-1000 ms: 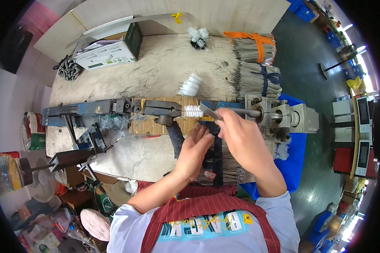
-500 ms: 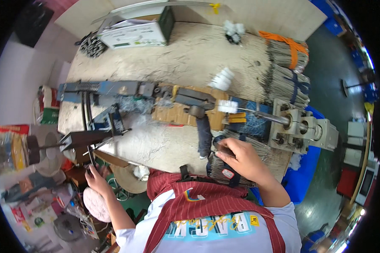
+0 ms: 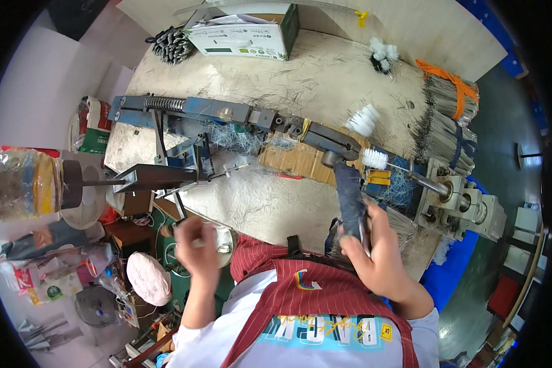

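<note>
A handle wrapped in dark cloth (image 3: 349,196) juts toward me from the long blue bench machine (image 3: 218,110). My right hand (image 3: 374,245) is closed around its near end. A white spiral brush (image 3: 374,159) on a twisted wire sits between the machine's dark metal head (image 3: 331,142) and the steel spindle (image 3: 432,184) on the right. My left hand (image 3: 196,245) hangs off the table's front edge, below the black weighted lever arm (image 3: 156,178). Motion smears its fingers, and I cannot make out anything in it.
Bundles of wires (image 3: 444,135) lie at the table's right side, one tied with an orange band (image 3: 448,80). White brush pieces (image 3: 363,119) lie behind the machine. A white carton (image 3: 242,40) and dark coiled bundle (image 3: 173,46) stand at the back. A blue bin (image 3: 441,276) is at right.
My right hand has moved from beside the wire bundle onto the wrapped handle. My left hand has come off the black bar at left and moved right. The whole view has shifted.
</note>
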Demonstrator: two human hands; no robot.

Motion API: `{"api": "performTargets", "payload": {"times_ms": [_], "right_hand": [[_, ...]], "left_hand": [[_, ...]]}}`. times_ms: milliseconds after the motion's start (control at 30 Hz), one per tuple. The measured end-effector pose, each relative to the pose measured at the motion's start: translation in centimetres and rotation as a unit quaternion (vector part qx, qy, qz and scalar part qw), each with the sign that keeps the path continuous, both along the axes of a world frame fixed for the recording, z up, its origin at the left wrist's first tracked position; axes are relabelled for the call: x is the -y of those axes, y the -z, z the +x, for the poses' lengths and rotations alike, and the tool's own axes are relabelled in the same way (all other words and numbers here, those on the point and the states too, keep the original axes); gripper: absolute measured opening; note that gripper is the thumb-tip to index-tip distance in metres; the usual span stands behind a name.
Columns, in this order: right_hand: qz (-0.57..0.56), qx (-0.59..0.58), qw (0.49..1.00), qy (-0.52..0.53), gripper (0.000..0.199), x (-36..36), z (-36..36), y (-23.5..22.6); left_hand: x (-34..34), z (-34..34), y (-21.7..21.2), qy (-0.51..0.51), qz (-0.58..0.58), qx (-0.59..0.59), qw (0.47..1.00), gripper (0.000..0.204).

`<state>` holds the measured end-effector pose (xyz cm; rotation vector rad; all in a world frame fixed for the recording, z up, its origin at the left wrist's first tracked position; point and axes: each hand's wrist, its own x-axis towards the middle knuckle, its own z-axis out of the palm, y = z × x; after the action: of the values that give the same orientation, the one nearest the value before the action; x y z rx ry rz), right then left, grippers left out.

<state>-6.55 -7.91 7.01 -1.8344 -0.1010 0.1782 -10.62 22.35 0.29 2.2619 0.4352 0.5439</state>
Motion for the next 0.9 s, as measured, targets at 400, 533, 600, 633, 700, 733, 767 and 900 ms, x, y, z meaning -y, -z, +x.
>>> {"api": "performTargets", "payload": {"times_ms": [400, 533, 600, 633, 700, 733, 767, 900], "right_hand": [[-0.556, 0.242, 0.789, -0.103, 0.018, 7.5, 8.4, -0.4], [-0.558, 0.209, 0.801, -0.058, 0.011, 7.5, 11.7, 0.8], [-0.588, 0.171, 0.790, -0.035, 0.009, 7.4, 13.6, 1.2], [-0.585, 0.173, 0.792, -0.036, 0.009, 7.7, 14.7, 1.9], [-0.576, 0.179, 0.796, -0.041, 0.009, 8.0, 16.4, 3.1], [-0.578, 0.175, 0.796, -0.042, 0.007, 8.0, 16.4, 3.2], [-0.579, 0.171, 0.796, -0.041, 0.006, 8.1, 16.4, 3.1], [-0.485, 0.200, 0.851, 0.025, 0.007, 7.9, 11.6, -0.5]], "left_hand": [[8.0, 8.1, -2.1, 0.152, -0.188, 0.083, 0.967, 0.015], [6.8, 7.5, 2.0, 0.141, -0.434, -0.020, 0.889, 0.021], [6.9, 7.9, 2.0, 0.141, -0.434, -0.043, 0.889, 0.022], [7.0, 8.2, 2.0, 0.143, -0.435, -0.054, 0.887, 0.023], [6.7, 8.5, 2.4, 0.160, -0.438, -0.064, 0.882, 0.023], [6.5, 8.5, 2.5, 0.161, -0.442, -0.066, 0.880, 0.023], [6.3, 8.6, 2.6, 0.164, -0.446, -0.069, 0.877, 0.022], [6.3, 8.3, 3.4, 0.179, -0.456, -0.112, 0.865, 0.023]]}}
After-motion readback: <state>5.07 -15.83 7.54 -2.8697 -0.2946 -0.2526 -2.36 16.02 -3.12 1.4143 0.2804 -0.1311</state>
